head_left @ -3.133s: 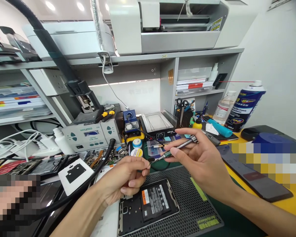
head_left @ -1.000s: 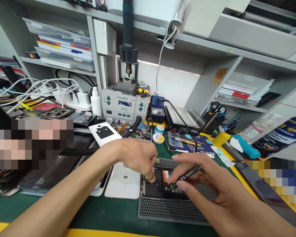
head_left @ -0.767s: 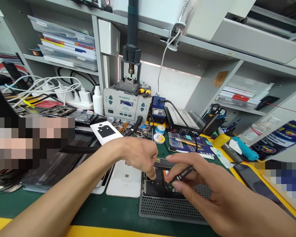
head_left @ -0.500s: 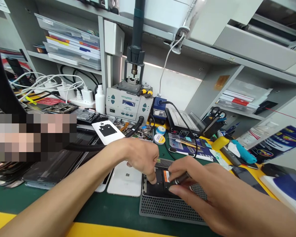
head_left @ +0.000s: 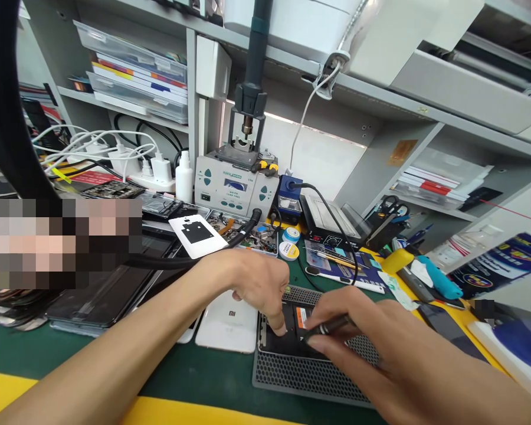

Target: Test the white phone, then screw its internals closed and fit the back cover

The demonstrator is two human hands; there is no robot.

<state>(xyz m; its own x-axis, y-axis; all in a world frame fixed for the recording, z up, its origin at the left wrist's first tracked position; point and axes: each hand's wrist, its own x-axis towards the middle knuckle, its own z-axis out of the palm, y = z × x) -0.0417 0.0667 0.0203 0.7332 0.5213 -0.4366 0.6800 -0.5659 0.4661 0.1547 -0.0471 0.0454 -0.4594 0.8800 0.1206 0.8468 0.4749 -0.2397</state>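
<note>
An opened black phone [head_left: 287, 336] with an orange-labelled battery lies on a grey honeycomb mat [head_left: 292, 378]. My left hand [head_left: 256, 283] hangs over the phone's left part, fingers curled, one fingertip pressing down on the phone's frame. My right hand [head_left: 363, 342] grips a slim dark screwdriver [head_left: 331, 324], whose tip points down at the phone beside the battery. A white phone back cover [head_left: 228, 321] lies just left of the mat.
Behind stand a grey rework station [head_left: 234, 186], a blue soldering stand [head_left: 289, 198], a parts tray [head_left: 243, 233], solder tins [head_left: 289, 251] and a black hose [head_left: 194, 257]. Stacked phones and cables fill the left; a yellow bottle [head_left: 398, 260], tools and a spray can [head_left: 500, 265] sit right.
Both hands came down from mid-air, where they handled the screwdriver's tip, onto the opened phone. Over the last second they shifted only slightly as the view drifted.
</note>
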